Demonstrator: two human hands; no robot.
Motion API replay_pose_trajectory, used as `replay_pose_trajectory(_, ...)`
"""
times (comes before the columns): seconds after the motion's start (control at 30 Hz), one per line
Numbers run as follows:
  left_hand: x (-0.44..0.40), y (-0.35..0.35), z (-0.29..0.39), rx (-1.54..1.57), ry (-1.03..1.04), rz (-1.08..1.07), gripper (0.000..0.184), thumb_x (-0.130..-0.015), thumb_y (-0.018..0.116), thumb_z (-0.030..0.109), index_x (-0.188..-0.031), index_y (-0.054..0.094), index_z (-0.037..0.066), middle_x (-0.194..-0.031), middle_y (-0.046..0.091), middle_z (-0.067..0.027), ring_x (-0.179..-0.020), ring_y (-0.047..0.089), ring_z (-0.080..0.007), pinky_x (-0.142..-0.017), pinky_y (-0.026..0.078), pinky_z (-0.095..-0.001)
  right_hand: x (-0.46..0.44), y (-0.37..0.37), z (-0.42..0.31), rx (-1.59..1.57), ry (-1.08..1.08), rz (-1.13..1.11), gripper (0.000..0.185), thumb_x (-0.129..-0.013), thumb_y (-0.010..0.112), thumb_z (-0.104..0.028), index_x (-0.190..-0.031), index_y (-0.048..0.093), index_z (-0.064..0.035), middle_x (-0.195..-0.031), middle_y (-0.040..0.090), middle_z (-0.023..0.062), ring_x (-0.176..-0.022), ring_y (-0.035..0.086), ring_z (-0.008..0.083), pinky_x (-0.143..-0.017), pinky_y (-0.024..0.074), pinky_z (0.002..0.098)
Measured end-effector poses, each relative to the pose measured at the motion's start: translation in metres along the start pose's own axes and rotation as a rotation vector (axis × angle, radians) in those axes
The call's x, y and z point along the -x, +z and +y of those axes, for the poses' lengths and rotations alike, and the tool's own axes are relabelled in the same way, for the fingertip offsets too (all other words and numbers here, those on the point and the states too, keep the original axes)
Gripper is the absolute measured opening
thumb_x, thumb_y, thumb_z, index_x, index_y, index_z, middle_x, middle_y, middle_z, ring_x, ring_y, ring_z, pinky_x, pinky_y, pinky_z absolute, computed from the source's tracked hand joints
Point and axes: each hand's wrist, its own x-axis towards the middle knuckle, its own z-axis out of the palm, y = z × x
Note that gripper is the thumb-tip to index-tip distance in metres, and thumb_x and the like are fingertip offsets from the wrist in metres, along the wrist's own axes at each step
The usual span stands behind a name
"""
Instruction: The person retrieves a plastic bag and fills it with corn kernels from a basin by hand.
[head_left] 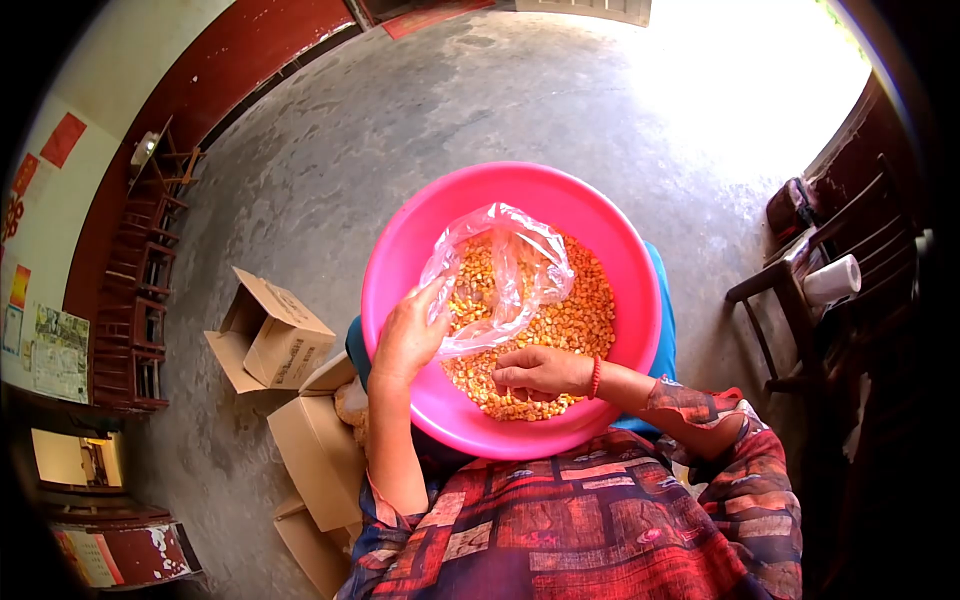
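Observation:
A pink basin (400,250) rests on my lap, its bottom spread with yellow-orange corn kernels (590,300). Inside it lies a clear plastic bag (510,218), its mouth gaping and some kernels visible through and within it. My left hand (410,335) grips the bag's near-left edge, thumb toward the opening. Just right of the bag and above the kernels, my right hand (543,373) is closed, fingers curled under. Whatever those fingers hold is hidden. A red bracelet (596,377) circles the right wrist.
Open cardboard boxes (290,340) stand on the concrete floor (460,110) to my left. A wooden chair (800,300) with a white roll (832,280) on it is at the right. Several stacked wooden chairs (135,300) line the left wall.

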Motion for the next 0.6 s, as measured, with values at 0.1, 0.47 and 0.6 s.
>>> replay_pose_trajectory(0.1, 0.000, 0.001, -0.001, 0.004, 0.010, 0.011, 0.045, -0.077, 0.059, 0.013, -0.122, 0.053, 0.004, -0.115, 0.056, -0.0221, -0.108, 0.053, -0.0362, -0.092, 0.042, -0.0403, -0.005, -0.005, 0.005, 0.377, -0.153, -0.024, 0.028, -0.093, 0.048, -0.030, -0.087, 0.060, -0.0056, -0.061, 0.050, -0.0009, -0.054, 0.047, 0.0089, -0.051, 0.0409, 0.0261)
replay_pose_trajectory(0.47, -0.002, 0.002, -0.005, -0.032, 0.024, 0.121, 0.046, -0.076, 0.051, 0.001, -0.122, 0.052, 0.002, -0.114, 0.054, -0.0246, -0.106, 0.052, -0.0394, -0.092, 0.042, -0.0424, -0.010, -0.008, -0.058, -0.440, -0.319, 0.186, 0.023, -0.095, 0.045, -0.027, -0.086, 0.056, -0.0088, -0.057, 0.040, -0.0052, -0.043, 0.032, 0.0031, -0.038, 0.0208, 0.0189)
replay_pose_trajectory(0.6, -0.002, 0.000, -0.001, -0.032, 0.006, 0.113, 0.047, -0.075, 0.049, -0.001, -0.122, 0.051, 0.002, -0.113, 0.054, -0.0244, -0.106, 0.052, -0.0391, -0.092, 0.042, -0.0426, -0.044, -0.017, -0.069, -0.592, -0.495, 0.222, 0.019, -0.093, 0.044, -0.024, -0.085, 0.056, -0.0102, -0.064, 0.044, -0.0029, -0.046, 0.034, 0.0039, -0.041, 0.0243, 0.0193)
